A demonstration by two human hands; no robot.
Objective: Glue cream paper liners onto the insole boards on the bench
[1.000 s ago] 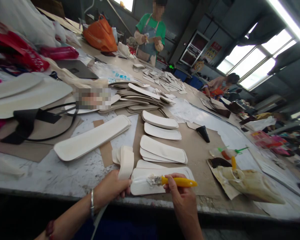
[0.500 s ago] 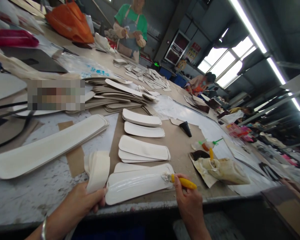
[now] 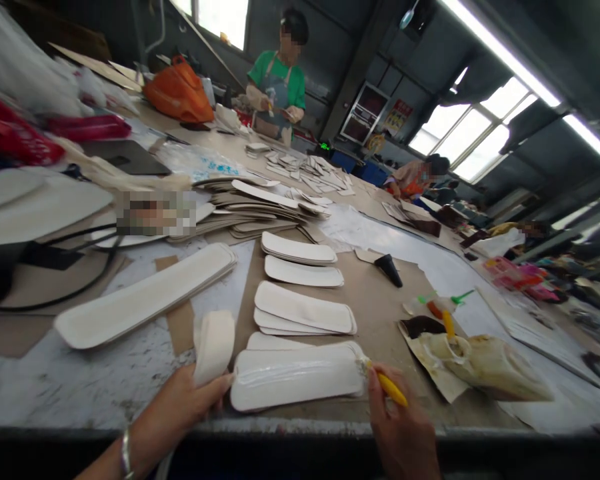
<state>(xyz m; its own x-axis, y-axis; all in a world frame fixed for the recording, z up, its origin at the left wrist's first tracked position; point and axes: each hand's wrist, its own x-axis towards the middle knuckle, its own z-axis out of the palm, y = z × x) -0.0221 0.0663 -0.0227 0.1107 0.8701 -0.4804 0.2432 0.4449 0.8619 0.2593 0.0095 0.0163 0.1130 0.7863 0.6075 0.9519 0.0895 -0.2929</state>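
Evidently, white panel [image 3: 300, 389] was at the coating step.
Right hand [image 3: 404, 419] gripped brush [image 3: 393, 389], left hand [image 3: 177, 405] cream strips [image 3: 217, 343]; next stroke likely called for keeping white panel steady.

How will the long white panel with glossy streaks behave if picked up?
The long white round-cornered panel is probably slippery on top, where glossy streaks run. It looks thin, so likely light and somewhat bendable. A similar white panel partly beneath might drag along.
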